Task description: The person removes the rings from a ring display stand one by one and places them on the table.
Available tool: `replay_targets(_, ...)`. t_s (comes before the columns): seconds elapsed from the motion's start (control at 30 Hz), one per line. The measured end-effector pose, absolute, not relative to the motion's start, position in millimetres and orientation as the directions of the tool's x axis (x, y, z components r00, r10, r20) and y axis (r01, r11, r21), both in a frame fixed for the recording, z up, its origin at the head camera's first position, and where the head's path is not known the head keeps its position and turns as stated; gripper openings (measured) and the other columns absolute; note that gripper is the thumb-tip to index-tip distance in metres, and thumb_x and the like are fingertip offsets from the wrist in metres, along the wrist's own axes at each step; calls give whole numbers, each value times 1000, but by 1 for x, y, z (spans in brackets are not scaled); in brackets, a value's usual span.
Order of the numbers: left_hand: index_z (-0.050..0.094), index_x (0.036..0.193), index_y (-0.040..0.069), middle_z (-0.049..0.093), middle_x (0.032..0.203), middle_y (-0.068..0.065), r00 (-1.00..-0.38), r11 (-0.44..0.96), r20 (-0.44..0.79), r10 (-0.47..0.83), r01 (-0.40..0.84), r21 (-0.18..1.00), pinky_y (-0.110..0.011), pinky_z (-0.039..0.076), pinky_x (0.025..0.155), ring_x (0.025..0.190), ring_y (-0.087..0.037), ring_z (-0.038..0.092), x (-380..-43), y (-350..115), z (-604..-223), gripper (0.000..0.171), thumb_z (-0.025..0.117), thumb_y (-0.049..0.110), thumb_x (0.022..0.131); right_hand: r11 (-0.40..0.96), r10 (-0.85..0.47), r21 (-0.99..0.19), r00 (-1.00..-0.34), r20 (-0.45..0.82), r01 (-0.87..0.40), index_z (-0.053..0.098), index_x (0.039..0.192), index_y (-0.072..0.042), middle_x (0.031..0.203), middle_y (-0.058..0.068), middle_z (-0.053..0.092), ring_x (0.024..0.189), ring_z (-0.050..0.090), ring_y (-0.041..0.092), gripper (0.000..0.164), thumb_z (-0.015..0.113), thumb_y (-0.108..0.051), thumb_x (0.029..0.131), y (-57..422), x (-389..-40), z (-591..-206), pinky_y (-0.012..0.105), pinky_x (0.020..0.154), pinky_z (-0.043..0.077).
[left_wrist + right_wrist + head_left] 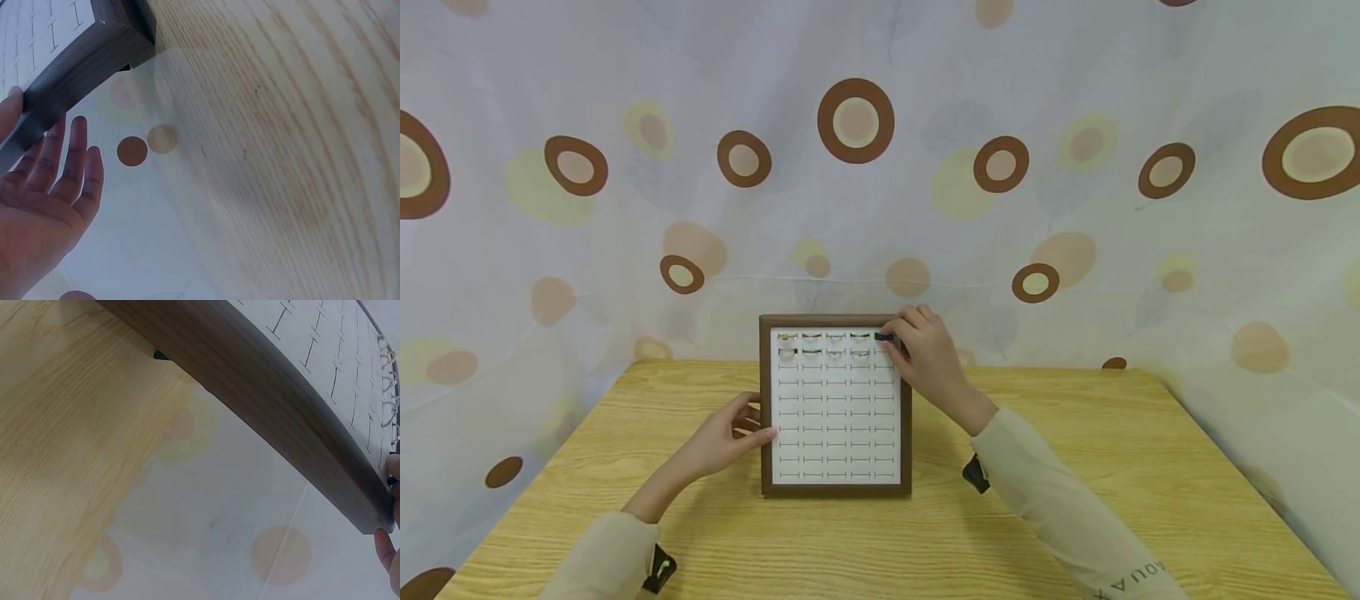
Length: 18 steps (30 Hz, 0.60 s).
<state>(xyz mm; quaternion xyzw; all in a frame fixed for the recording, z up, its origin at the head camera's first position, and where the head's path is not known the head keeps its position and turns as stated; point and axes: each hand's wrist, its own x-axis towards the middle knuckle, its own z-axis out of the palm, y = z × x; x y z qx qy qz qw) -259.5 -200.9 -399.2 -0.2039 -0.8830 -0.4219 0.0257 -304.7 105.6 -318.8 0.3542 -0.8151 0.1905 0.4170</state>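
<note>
A brown-framed ring display board (pixel 836 489) stands upright on the table, its white face lined with rows of slits. Several rings (pixel 812 337) sit in the top two rows. My left hand (pixel 724 437) holds the board's left edge, thumb on the front and fingers behind; in the left wrist view, the fingers (pixel 75 156) reach behind the frame. At the top right slit, my right hand (pixel 931 354) pinches a dark ring (pixel 883 337) between thumb and fingertips. The right wrist view shows that hand (pixel 392 550) only partly, at the right border by the frame's corner.
The wooden table (pixel 1060 467) reaches back to a patterned curtain (pixel 880 217) hanging behind and at both sides. Black wrist-camera mounts (pixel 976 474) stick out below both sleeves.
</note>
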Motion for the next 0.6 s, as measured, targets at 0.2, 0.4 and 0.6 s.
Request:
replay_targets(0.2, 45, 122, 0, 61, 104, -16, -918, 570, 214, 333, 377, 731, -30, 53, 73, 93, -24, 61, -259, -201, -399, 50, 65, 26, 85, 675, -431, -13, -409, 804, -738, 64, 85, -3, 85, 7, 59, 79, 48, 22, 6, 68, -6, 81, 105, -304, -317, 32, 68, 41)
replay_targets(0.4, 45, 122, 0, 62, 104, -15, -916, 576, 222, 335, 385, 721, -29, 53, 73, 92, -24, 61, -259, -201, -398, 49, 65, 25, 85, 651, -447, -30, -415, 793, -759, 63, 85, -2, 85, 8, 58, 78, 47, 21, 7, 67, -5, 81, 106, -304, -315, 31, 69, 41)
replay_targets(0.6, 46, 122, -1, 62, 101, -15, -917, 583, 219, 333, 382, 717, -31, 53, 73, 92, -24, 61, -260, -201, -398, 50, 66, 26, 84, 623, -458, -75, -441, 772, -778, 62, 86, -1, 85, 8, 57, 76, 45, 20, 8, 67, -4, 81, 108, -304, -312, 30, 68, 40)
